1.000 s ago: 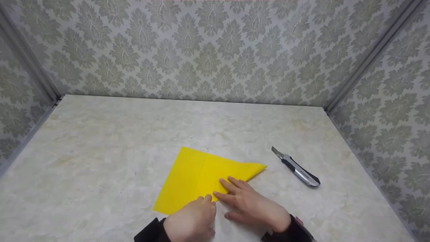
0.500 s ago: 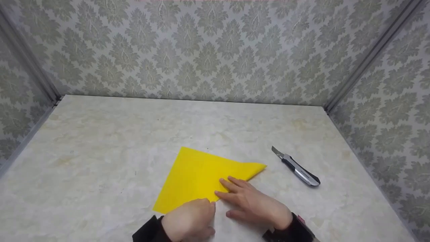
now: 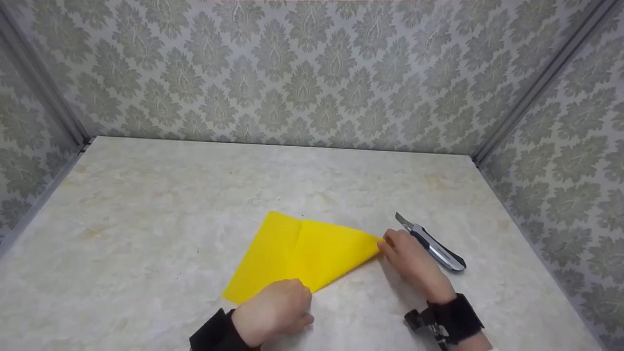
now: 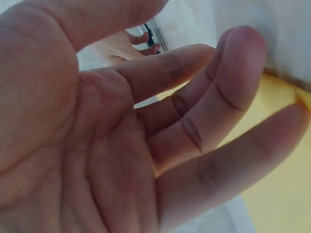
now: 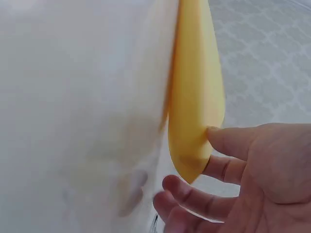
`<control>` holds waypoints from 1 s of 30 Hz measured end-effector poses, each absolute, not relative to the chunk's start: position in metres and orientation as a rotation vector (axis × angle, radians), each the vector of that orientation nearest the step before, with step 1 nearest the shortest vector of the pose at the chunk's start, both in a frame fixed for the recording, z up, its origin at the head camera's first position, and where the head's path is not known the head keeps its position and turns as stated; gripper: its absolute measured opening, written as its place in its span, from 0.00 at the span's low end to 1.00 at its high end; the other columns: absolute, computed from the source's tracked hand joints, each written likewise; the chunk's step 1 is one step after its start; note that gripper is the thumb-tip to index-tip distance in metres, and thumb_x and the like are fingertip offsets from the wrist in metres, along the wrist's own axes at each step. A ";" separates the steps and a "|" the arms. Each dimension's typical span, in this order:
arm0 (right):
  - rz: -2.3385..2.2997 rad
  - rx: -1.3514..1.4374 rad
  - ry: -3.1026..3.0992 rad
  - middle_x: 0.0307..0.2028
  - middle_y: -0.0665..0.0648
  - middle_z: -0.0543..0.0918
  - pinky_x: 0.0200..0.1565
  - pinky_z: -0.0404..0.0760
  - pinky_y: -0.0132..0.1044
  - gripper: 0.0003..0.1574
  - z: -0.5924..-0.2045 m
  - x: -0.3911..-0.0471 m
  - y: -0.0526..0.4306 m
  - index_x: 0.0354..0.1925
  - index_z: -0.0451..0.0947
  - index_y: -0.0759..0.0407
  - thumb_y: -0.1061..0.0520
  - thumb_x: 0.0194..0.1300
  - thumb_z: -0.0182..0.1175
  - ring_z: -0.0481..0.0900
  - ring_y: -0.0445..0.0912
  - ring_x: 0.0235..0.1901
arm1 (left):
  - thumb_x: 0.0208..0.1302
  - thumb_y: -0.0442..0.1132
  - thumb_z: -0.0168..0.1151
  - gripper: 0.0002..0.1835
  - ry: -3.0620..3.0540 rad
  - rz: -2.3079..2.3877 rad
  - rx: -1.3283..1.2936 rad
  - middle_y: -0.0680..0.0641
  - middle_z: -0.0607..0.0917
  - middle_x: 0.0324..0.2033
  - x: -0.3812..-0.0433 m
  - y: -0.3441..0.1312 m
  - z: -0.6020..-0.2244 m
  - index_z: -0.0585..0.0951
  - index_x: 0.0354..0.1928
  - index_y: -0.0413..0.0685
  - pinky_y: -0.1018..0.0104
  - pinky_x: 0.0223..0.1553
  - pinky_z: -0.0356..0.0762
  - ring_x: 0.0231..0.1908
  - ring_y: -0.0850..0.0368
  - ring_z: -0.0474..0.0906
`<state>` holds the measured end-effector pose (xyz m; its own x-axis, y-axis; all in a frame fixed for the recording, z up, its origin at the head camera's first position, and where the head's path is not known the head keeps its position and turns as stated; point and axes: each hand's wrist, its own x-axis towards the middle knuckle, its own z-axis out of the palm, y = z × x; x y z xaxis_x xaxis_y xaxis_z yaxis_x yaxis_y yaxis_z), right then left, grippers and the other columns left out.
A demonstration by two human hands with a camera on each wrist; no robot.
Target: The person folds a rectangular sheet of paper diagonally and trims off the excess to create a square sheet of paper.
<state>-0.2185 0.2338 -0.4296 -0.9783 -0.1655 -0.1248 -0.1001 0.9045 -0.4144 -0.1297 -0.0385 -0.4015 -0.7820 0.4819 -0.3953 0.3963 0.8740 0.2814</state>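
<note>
1. A dark strap (image 3: 217,331) wraps the wrist behind the left hand.
2. The left hand (image 3: 275,312) rests on the near edge of the yellow paper with its fingers loosely bent; in the left wrist view a fingertip touches the paper, and nothing is pinched.
3. The yellow paper (image 3: 273,258) lies on the counter, spreading ahead of the left hand and reaching across to the right hand. It is folded, with a crease running away from the left hand and a narrow pointed corner at the right hand.
4. The right hand (image 3: 414,263) pinches that pointed corner between thumb and finger; the right wrist view shows the paper curving into its hold.
5. A utility knife (image 3: 438,251) lies just beyond and to the right of the right hand, its blade bare and pointing away.
6. A black band (image 3: 458,319) circles the wrist behind the right hand.
7. The counter (image 3: 146,219) stretches ahead of both hands to a patterned wall (image 3: 302,73).
</note>
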 end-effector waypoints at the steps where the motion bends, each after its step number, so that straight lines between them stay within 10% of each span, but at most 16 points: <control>1: -0.710 -0.174 2.853 0.32 0.57 0.78 0.32 0.74 0.37 0.11 -0.428 -0.220 0.235 0.41 0.75 0.57 0.51 0.76 0.53 0.73 0.47 0.30 | 0.63 0.47 0.68 0.16 2.586 0.262 0.646 0.50 0.70 0.14 -0.131 -0.039 -0.401 0.82 0.24 0.43 0.67 0.25 0.63 0.18 0.55 0.64; 9: -1.317 -0.199 2.669 0.39 0.61 0.86 0.38 0.88 0.36 0.08 -0.402 -0.212 0.230 0.41 0.77 0.61 0.56 0.71 0.61 0.86 0.46 0.30 | 0.64 0.51 0.69 0.17 2.850 0.366 0.776 0.49 0.78 0.32 -0.142 -0.043 -0.402 0.80 0.44 0.46 0.66 0.31 0.74 0.28 0.56 0.71; 17: -1.619 -0.789 2.883 0.37 0.48 0.87 0.42 0.86 0.30 0.08 -0.363 -0.165 0.196 0.37 0.84 0.50 0.60 0.58 0.71 0.85 0.40 0.36 | 0.63 0.58 0.66 0.35 3.366 0.788 1.056 0.47 0.71 0.66 -0.142 -0.041 -0.391 0.68 0.68 0.55 0.54 0.65 0.71 0.66 0.50 0.67; 23: -1.699 -1.109 2.894 0.37 0.50 0.88 0.41 0.86 0.28 0.14 -0.355 -0.141 0.180 0.39 0.85 0.50 0.65 0.55 0.72 0.85 0.40 0.36 | 0.67 0.60 0.61 0.18 3.302 1.056 1.243 0.50 0.76 0.65 -0.141 -0.046 -0.381 0.78 0.46 0.55 0.49 0.64 0.63 0.69 0.54 0.69; 30: -1.909 -0.952 2.713 0.38 0.55 0.87 0.41 0.87 0.31 0.14 -0.352 -0.133 0.178 0.41 0.83 0.55 0.68 0.57 0.70 0.84 0.44 0.35 | 0.70 0.56 0.58 0.15 3.014 1.229 1.201 0.57 0.87 0.36 -0.145 -0.055 -0.372 0.84 0.41 0.55 0.53 0.60 0.71 0.40 0.62 0.81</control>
<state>-0.1334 0.1778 -0.3524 -0.8037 -0.2548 0.5377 -0.5922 0.2543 -0.7647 -0.1452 -0.0552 -0.3720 -0.7132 0.4712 0.5190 0.6997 0.5224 0.4873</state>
